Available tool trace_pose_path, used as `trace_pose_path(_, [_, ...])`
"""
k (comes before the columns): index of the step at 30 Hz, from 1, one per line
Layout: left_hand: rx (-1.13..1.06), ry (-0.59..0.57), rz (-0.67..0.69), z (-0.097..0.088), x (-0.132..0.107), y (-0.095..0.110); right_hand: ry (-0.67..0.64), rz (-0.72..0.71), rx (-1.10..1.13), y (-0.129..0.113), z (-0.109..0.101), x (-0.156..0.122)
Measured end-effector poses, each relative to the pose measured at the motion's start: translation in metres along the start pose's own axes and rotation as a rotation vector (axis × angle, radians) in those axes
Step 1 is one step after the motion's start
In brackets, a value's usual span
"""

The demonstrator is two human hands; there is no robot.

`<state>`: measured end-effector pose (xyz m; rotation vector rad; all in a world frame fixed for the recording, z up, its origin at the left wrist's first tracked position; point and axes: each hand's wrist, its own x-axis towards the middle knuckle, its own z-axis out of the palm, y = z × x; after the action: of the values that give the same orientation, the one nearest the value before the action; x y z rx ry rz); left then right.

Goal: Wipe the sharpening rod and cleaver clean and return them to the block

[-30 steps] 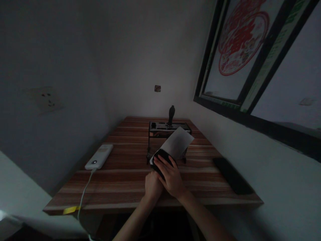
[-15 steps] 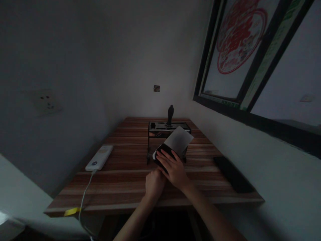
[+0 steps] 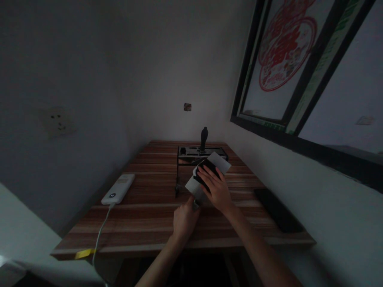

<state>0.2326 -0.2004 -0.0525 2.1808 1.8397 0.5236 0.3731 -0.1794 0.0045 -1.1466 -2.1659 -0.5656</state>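
A pale flat rectangular blade (image 3: 194,187), like a cleaver's, is held tilted above the wooden table (image 3: 143,215). My left hand (image 3: 184,220) is closed round its near end, which I cannot see clearly. My right hand (image 3: 218,190) presses a black cloth (image 3: 206,168) against the upper part of the blade, fingers curled over the cloth. Behind the blade stands a dark metal rack (image 3: 191,152) with a black upright handle (image 3: 204,138) sticking out of it.
A white power bank (image 3: 118,187) with a cable (image 3: 100,235) lies at the left of the table. A black phone (image 3: 277,209) lies at the right edge by the wall. A yellow tag (image 3: 83,253) hangs at the front left corner. A dark-framed window (image 3: 302,103) is on the right.
My right hand has slid the black cloth up the blade, away from me, and the lower part of the blade now shows. My left hand has stayed in place.
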Motion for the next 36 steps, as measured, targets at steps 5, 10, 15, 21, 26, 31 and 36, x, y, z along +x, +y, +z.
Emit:
trace_pose_path(5, [0.012, 0.007, -0.008, -0.002, -0.001, 0.000, 0.024, 0.034, -0.037, 0.017, -0.006, 0.008])
trace_pose_path(10, [0.001, 0.014, 0.008, 0.000, -0.001, -0.002, 0.076, 0.053, -0.053, 0.033, -0.012, 0.015])
trace_pose_path(15, [0.008, 0.021, 0.006, 0.002, -0.001, -0.003, 0.125, 0.098, -0.059, 0.044, -0.017, 0.020])
trace_pose_path(21, [0.000, 0.016, 0.018, 0.002, -0.001, -0.004, 0.157, 0.138, -0.078, 0.043, -0.014, 0.021])
trace_pose_path(26, [0.000, 0.003, -0.005, 0.000, -0.001, -0.003, 0.165, 0.132, -0.090, 0.035, -0.010, 0.016])
trace_pose_path(31, [-0.007, -0.013, -0.011, -0.004, -0.003, 0.000, 0.118, 0.081, -0.073, 0.020, -0.005, 0.006])
trace_pose_path(36, [-0.006, -0.041, -0.034, -0.008, -0.003, 0.004, 0.071, 0.067, -0.041, -0.003, 0.005, -0.002])
